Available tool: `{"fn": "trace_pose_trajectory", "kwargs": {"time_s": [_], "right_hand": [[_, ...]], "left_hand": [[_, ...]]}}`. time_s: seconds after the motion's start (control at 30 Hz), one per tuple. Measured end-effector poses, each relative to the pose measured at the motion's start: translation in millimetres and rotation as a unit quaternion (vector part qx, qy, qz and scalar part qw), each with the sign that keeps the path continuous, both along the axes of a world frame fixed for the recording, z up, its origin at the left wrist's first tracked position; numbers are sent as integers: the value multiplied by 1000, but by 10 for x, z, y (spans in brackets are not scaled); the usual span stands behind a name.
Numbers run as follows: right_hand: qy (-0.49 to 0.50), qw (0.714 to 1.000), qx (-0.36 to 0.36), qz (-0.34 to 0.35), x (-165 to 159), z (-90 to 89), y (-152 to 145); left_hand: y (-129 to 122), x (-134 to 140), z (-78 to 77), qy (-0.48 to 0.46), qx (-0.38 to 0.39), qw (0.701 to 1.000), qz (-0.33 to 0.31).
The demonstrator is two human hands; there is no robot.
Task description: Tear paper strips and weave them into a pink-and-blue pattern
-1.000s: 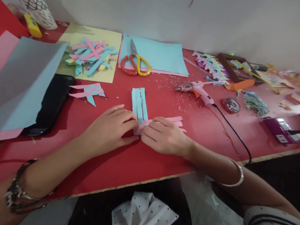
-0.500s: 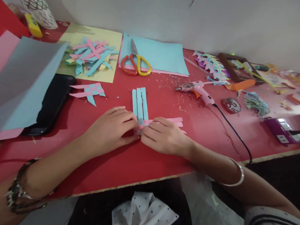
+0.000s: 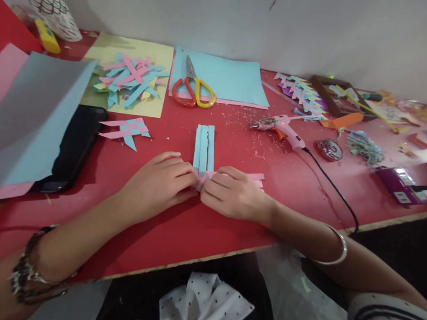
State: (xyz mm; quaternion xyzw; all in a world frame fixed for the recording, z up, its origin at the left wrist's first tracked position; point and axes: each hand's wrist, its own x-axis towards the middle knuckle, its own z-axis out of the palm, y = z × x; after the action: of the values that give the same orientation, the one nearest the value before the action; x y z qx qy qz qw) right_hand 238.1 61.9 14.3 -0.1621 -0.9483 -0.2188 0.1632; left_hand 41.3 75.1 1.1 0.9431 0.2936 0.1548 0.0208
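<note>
Several light-blue paper strips [image 3: 203, 148] stand away from me on the red table, crossed near their bottom ends by pink paper strips [image 3: 256, 177] that run to the right. My left hand [image 3: 161, 181] has its fingers closed on the left edge of this crossing. From the right, my right hand [image 3: 234, 192] pinches the same woven strips with curled fingers. Both hands' fingertips nearly meet and hide much of the weave. A finished-looking woven pink and blue paper piece [image 3: 129, 129] lies to the upper left.
Scissors [image 3: 193, 87] rest on blue sheets [image 3: 231, 79] at the back. A pile of cut strips [image 3: 132, 78] lies on yellow paper [image 3: 150, 105]. At right are a pink glue gun [image 3: 283, 128] with its cord and a purple power strip [image 3: 400, 185]. A black tray [image 3: 78, 147] stands left.
The blue strips and the pink strips have shifted slightly to the right. The blue strips lean a little and sit closer together. Both hands stay almost in place.
</note>
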Motion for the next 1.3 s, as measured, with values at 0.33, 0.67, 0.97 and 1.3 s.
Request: {"fn": "trace_pose_trajectory", "kwargs": {"time_s": [0.33, 0.67, 0.97, 1.3], "right_hand": [[30, 999, -37, 8, 0, -37, 4], [31, 917, -394, -59, 170, 51, 170], [18, 915, -396, -74, 128, 40, 146], [29, 918, -391, -63, 147, 48, 143]], "left_hand": [[-33, 45, 4, 7, 33, 999, -22], [-28, 44, -18, 19, 3, 1000, -22], [-22, 42, 28, 8, 12, 998, -53], [-69, -57, 138, -122, 17, 990, -61]]}}
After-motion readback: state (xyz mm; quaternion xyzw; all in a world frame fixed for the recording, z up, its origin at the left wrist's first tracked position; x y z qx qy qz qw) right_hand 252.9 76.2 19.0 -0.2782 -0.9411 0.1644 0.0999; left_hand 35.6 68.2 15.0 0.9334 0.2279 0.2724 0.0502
